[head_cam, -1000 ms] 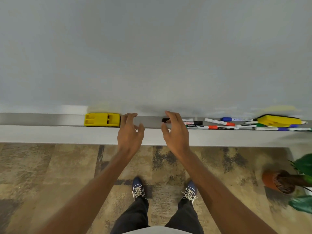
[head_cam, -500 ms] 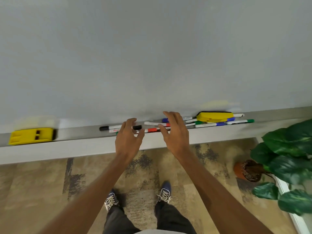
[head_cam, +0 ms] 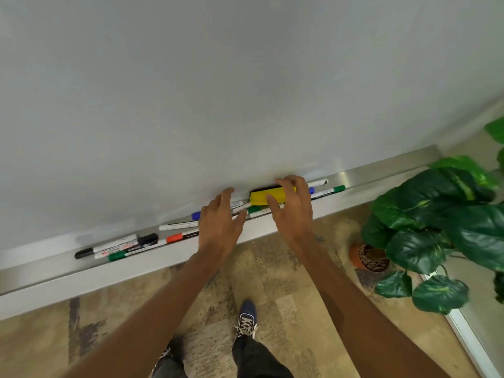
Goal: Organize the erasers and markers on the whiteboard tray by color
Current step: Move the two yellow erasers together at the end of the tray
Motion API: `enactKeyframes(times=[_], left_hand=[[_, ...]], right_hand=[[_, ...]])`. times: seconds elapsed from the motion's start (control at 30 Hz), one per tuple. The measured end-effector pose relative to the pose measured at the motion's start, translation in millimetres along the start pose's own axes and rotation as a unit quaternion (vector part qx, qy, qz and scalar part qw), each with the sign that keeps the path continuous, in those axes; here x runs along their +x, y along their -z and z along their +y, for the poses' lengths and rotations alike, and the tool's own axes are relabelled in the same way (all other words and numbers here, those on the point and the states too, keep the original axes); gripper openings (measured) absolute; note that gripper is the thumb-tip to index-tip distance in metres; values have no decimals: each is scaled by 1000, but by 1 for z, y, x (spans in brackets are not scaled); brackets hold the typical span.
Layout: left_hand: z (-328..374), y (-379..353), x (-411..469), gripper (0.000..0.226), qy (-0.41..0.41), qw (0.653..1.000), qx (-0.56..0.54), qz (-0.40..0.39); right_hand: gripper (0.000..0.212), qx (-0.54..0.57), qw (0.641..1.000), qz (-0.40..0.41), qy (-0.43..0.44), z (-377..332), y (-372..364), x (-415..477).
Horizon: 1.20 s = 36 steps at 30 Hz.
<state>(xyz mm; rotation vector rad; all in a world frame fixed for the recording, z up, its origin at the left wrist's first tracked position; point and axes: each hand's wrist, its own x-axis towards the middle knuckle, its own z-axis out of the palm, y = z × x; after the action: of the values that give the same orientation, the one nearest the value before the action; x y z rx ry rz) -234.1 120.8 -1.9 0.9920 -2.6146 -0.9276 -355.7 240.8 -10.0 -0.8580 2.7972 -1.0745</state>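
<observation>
A yellow eraser (head_cam: pixel 260 196) with a black underside lies on top of several markers on the metal whiteboard tray (head_cam: pixel 381 170). My right hand (head_cam: pixel 293 211) wraps it, fingers over its back edge and thumb on its front. My left hand (head_cam: pixel 219 225) hovers just left of it with fingers spread, holding nothing, above a blue-capped marker (head_cam: pixel 195 215). Further left on the tray lie a black marker (head_cam: pixel 84 253), a green marker (head_cam: pixel 117 256), a red marker (head_cam: pixel 174 238) and a white-barrelled one (head_cam: pixel 177 225). Right of the eraser a green-capped marker (head_cam: pixel 338 189) sticks out.
The whiteboard (head_cam: pixel 218 91) fills the upper view. A large leafy plant (head_cam: pixel 441 219) in a terracotta pot (head_cam: pixel 368 259) stands on the floor at the right, close to the tray's end. My feet (head_cam: pixel 245 323) are on patterned carpet below.
The view and both hands have shifted right along the tray. The other yellow eraser at the left has left the view. My right hand has come onto the yellow eraser on the marker pile.
</observation>
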Motion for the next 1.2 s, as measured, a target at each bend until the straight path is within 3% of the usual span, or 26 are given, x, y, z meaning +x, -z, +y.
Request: enactKeyframes(times=[0.13,0.27,0.63,0.93,1.1,1.2], left_hand=[[18,-16,15,50,-43,993,109,-19],[25,-28,21,46,-59,984,164,-35],[33,-35,32,24,-89,986,143,-10],[3,-1,15,21,-91,992,67,50],[-19,27,6,21,-49,997,37,42],[-35,44,-2,33,-13,1000,10,17]], right_hand=[[43,-1,999,-12,-37,23,9,12],[50,36,991,-39,-126,38,13,22],[59,115,973,-92,-177,42,18,25],[77,62,988,-135,-46,32,19,3],[67,33,990,-133,45,14,6,-4],[63,29,983,-155,90,3,-3,-10]])
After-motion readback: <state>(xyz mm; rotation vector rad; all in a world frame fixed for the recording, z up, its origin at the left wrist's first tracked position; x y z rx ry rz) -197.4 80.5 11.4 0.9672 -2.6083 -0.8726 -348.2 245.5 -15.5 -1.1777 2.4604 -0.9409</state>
